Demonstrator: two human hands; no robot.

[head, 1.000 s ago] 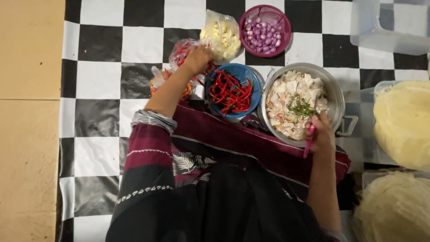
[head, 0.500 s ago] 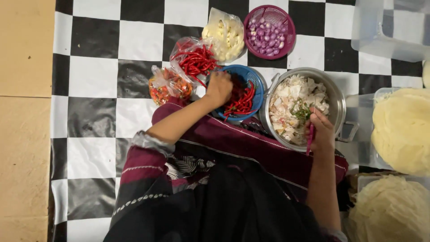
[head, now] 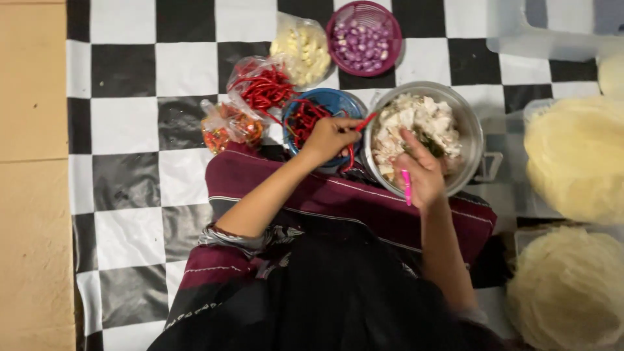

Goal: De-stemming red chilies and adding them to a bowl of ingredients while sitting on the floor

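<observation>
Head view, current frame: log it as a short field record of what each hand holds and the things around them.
left hand: holds a red chilli over the blue bowl of chillies
right hand: grips a pink-handled tool at the metal bowl of chopped food
bags: red chillies, small mixed chillies, pale cloves
purple basket: small purple bulbs
floor: checkered mat
right edge: pale round stacks

Blue bowl [head: 331,104] partly covered by left hand [head: 330,138]. Pink-handled tool [head: 407,187] in right hand [head: 424,174]: working end hidden, possibly a knife. Clear container [head: 539,26] at 1 o'clock cut by top edge. Pale stacks [head: 572,156] at 3 o'clock cropped right, blurred.
</observation>
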